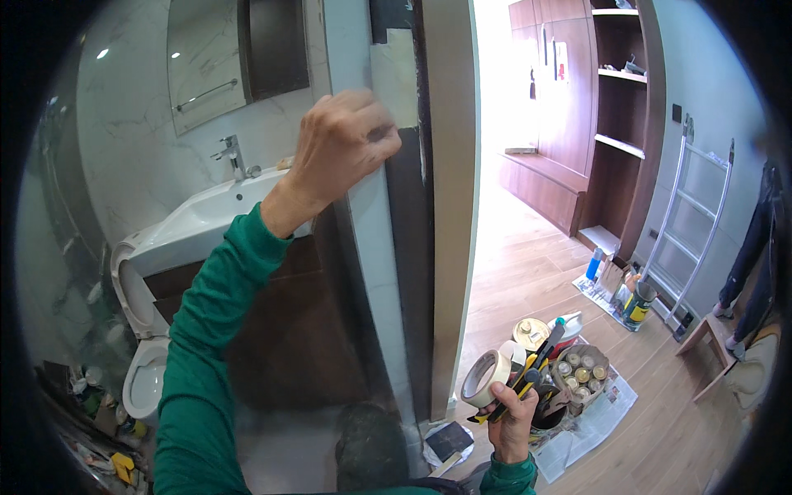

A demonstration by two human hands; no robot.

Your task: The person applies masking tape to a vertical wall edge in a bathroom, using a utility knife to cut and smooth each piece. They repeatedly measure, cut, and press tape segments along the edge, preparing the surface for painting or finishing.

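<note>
My left hand (342, 148), at the end of a green sleeve, is raised against the dark door-frame edge (404, 214). Its fingers are curled closed, and whatever may be inside them is hidden. Just above and beside it, a cream strip (396, 78) covers part of the dark edge. Lower down, my right hand (513, 419) is closed around several things at once: a roll of masking tape (485, 379) and a bunch of black and yellow utility knives (532, 375).
Past the frame, paint cans (530, 334) and a box of small tins (582, 371) stand on newspaper (590, 441). A ladder (689, 214) leans at the right wall. Someone in dark trousers (751, 239) stands on a wooden stool (708, 342). To the left are a washbasin (194, 219) and toilet (147, 379).
</note>
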